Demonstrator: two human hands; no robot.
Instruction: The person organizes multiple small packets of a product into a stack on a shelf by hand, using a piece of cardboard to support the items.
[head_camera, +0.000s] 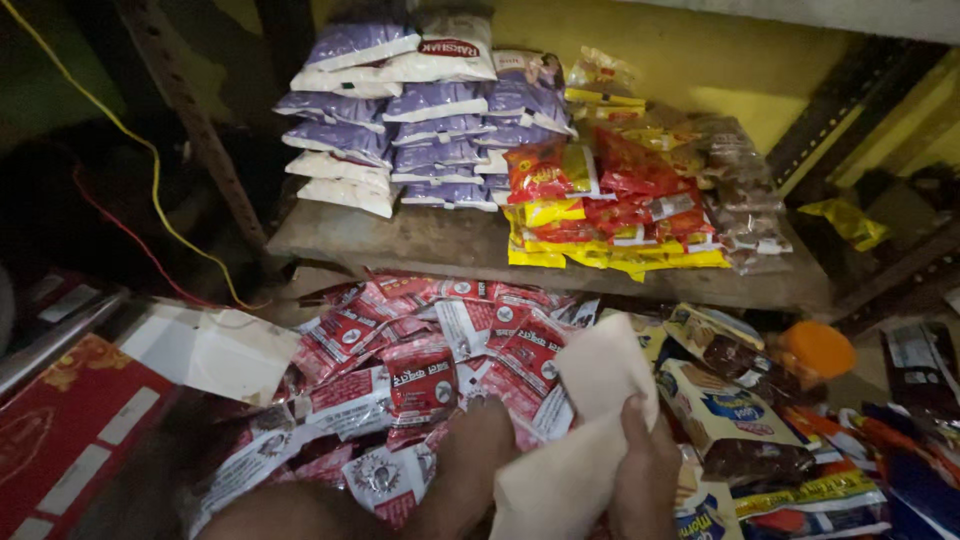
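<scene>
My left hand (478, 445) and my right hand (643, 472) both grip a pale beige paper sheet or bag (592, 395) at the bottom centre. My left forearm comes in from the lower left. The sheet hangs over a heap of red and white packets (400, 350) lying below a wooden shelf (440, 245). To the right of my right hand are brown and cream biscuit packs (722, 410).
On the shelf stand stacked purple and white pouches (400, 120), red and yellow snack packets (610, 205) and clear packets (745, 205). A red box (60, 430) and white cardboard (215, 350) lie at left. A yellow wire (150, 170) hangs along a metal upright. An orange object (820, 347) sits at right.
</scene>
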